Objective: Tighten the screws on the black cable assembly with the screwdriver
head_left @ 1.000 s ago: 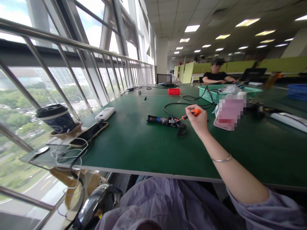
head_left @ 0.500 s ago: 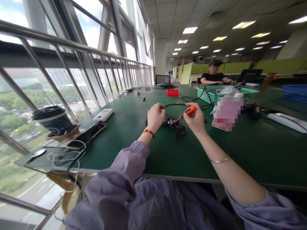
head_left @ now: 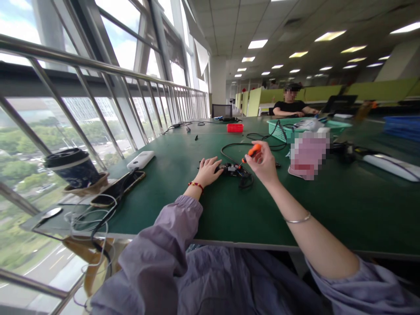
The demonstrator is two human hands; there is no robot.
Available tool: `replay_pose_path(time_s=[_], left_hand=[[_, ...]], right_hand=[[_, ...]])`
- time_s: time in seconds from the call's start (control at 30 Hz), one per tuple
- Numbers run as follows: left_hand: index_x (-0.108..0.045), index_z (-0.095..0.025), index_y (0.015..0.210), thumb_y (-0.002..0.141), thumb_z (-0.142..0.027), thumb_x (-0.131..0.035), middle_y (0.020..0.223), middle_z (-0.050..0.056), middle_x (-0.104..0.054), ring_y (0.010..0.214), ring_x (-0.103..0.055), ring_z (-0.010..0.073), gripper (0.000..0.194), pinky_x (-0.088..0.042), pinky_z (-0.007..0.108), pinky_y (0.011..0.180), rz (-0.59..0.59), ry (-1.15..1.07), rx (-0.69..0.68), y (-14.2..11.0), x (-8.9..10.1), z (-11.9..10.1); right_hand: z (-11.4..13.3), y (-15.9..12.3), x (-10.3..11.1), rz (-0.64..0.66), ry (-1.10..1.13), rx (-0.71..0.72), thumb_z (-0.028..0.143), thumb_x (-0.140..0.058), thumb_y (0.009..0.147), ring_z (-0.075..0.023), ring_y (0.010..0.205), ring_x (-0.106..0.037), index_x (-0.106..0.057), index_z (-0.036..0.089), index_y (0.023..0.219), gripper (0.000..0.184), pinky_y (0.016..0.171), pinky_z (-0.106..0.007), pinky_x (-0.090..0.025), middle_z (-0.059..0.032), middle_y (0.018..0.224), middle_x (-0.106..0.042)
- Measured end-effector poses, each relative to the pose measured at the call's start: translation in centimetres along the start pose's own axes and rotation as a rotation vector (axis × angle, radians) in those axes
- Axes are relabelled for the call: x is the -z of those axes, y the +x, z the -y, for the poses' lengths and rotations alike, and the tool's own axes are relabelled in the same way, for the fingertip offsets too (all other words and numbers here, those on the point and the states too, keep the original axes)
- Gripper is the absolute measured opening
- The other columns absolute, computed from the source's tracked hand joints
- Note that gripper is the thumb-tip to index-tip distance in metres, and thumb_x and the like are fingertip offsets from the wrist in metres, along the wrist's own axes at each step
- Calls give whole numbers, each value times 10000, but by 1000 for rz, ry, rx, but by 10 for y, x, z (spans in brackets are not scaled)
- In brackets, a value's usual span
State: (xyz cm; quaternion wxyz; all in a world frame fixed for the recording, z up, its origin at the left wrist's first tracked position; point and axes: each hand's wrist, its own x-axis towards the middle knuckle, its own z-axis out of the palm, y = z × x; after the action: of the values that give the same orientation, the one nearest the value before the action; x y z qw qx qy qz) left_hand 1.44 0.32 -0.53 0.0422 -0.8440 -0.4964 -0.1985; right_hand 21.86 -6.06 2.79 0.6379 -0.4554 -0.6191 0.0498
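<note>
Hides much of the left end of a black wired device (head_left: 233, 169) under the left hand (head_left: 207, 171). Blurs the screwdriver's thin shaft and tip near the device, just left of the right hand (head_left: 261, 164); cannot tell about contact there. Masks a pink item (head_left: 308, 153) with coarse pixels, right of the right hand, and cuts off a blue basket (head_left: 403, 129) at the picture's right edge. Blurs also the face of a person in a black shirt (head_left: 290, 107), seated beyond the right hand.

Bears, in the green basket (head_left: 277, 132) beyond and right of the right hand, clear plastic wrapping and other bits too jumbled to name. Shows a small red bin (head_left: 235, 128) beyond both hands, contents too small to tell. Closes off the paper cup (head_left: 74, 170) with a black lid, in a cardboard carrier (head_left: 87, 186) well left of the left hand.

Clamps the orange-handled screwdriver (head_left: 254, 150) between thumb and fingers of the right hand, closed on the handle, with the shaft slanting down toward the device. Spreads the fingers of the left hand apart, palm down, over the device's left end. Lies, as to the device, on the green table (head_left: 249, 214), between and just beyond the hands.
</note>
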Motion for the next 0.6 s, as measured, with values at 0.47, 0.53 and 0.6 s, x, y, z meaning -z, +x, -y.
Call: replay_pose_path(time_s=[0.47, 0.53, 0.6], left_hand=[[-580, -179, 1208, 864, -417, -516, 1143, 93, -638, 1096, -560, 261, 423, -362, 398, 985, 110, 206, -10, -7, 21, -16], [-616, -179, 1147, 871, -449, -499, 1109, 91, -644, 1054, -587, 255, 403, -412, 366, 921, 126, 203, 13, -7, 23, -18], [-640, -184, 1098, 906, -476, -435, 1087, 86, -644, 1032, -599, 242, 405, -440, 333, 870, 149, 180, 29, -6, 24, -17]], right_hand=[[1, 2, 4, 48, -108, -15, 395, -612, 704, -135, 586, -539, -614, 203, 956, 317, 578, -249, -412, 10, 699, -608], [1, 1, 5, 104, -145, -37, 437, -559, 760, -142, 587, -552, -633, 205, 794, 245, 577, -250, -401, -1, 640, -608], [3, -1, 5, 172, -164, -19, 436, -505, 802, -156, 638, -588, -629, 207, 696, 281, 605, -250, -406, -18, 653, -641]])
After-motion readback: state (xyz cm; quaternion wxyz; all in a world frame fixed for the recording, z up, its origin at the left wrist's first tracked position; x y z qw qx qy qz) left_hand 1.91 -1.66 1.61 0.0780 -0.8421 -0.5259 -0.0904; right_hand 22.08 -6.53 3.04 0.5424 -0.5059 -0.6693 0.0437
